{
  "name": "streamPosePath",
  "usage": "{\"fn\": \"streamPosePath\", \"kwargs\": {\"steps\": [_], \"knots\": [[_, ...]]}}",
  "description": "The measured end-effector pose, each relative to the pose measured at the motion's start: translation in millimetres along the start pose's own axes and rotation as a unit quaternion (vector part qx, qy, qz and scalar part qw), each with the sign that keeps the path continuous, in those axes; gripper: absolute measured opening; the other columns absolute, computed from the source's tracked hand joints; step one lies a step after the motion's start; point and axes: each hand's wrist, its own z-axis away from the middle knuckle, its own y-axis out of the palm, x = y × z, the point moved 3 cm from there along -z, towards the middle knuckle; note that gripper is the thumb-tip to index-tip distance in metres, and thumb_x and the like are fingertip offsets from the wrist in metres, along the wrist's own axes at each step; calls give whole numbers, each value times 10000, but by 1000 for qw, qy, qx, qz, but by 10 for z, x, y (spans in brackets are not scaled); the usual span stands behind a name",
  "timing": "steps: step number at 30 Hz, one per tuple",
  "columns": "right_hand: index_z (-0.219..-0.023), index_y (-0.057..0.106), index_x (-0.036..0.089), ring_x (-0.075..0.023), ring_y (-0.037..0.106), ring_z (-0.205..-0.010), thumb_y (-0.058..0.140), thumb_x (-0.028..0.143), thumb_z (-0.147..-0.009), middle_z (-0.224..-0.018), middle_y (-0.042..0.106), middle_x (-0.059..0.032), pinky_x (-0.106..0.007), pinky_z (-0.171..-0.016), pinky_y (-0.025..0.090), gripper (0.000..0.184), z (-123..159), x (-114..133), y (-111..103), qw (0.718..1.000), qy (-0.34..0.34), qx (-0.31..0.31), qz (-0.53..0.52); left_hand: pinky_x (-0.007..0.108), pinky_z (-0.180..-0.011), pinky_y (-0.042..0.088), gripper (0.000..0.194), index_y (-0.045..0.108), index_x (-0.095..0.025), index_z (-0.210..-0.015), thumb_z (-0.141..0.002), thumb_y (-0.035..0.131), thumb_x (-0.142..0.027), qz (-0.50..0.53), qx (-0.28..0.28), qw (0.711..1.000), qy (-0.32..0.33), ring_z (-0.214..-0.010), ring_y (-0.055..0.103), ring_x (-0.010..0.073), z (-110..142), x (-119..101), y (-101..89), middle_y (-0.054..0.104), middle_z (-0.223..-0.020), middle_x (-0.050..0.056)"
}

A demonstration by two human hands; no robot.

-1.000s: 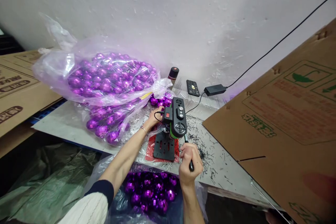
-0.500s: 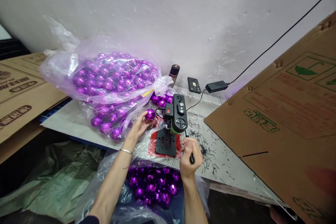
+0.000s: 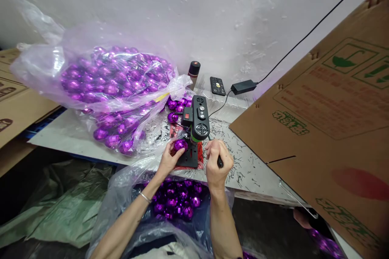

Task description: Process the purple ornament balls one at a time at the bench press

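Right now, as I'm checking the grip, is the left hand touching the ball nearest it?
Touching. The head view shows it: the left hand holds the ball with thumb and fingers against its surface.

The left forearm (image 3: 124, 220) slants up rightward, the left grip (image 3: 168, 159) half curled, thumb (image 3: 179, 153) opposite the fingers (image 3: 170, 145); the right forearm (image 3: 224, 220) rises nearly upright, the right grip (image 3: 219, 159) balled into a fist.

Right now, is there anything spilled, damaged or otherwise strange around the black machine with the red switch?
Yes: many thin, short black scraps lie loose across the pale, flat tabletop, mainly to the right of the black machine. They look like uncollected litter; I see no clear damage.
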Motion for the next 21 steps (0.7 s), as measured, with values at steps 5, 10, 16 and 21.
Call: {"fn": "streamPosePath", "kwargs": {"steps": [5,10,16,21], "knots": [[-686,471,229,-112,554,-638,436,192,-1062,-673,543,29,-275,-609,413,380,49,-21,-2,1000,-10,5,6,533,-1104,500,546,661,-223,-1269,-824,831,-488,-205,1,976,80,-1227,688,329,-16,18,43,740,-1278,128],[-701,491,228,-123,565,-657,457,173,-1050,-665,539,29,-287,-626,427,355,108,-60,2,1000,-14,-8,-2,497,-1078,519,551,634,-227,-1322,-868,807,-487,-285,21,945,161,-1215,686,321,-10,-24,63,742,-1268,121],[-717,516,232,-139,579,-667,453,170,-1040,-667,545,22,-303,-632,446,335,124,-72,-18,1000,-23,3,6,508,-1070,528,549,626,-212,-1313,-872,797,-490,-292,49,934,198,-1201,701,324,-32,7,152,741,-1263,127],[-731,535,231,-143,604,-673,451,138,-1027,-703,599,8,-306,-633,459,322,260,-167,-16,999,-42,1,23,495,-1056,543,590,626,-218,-1323,-841,833,-487,-280,46,943,176,-1205,702,321,-28,32,148,739,-1271,123]]}}
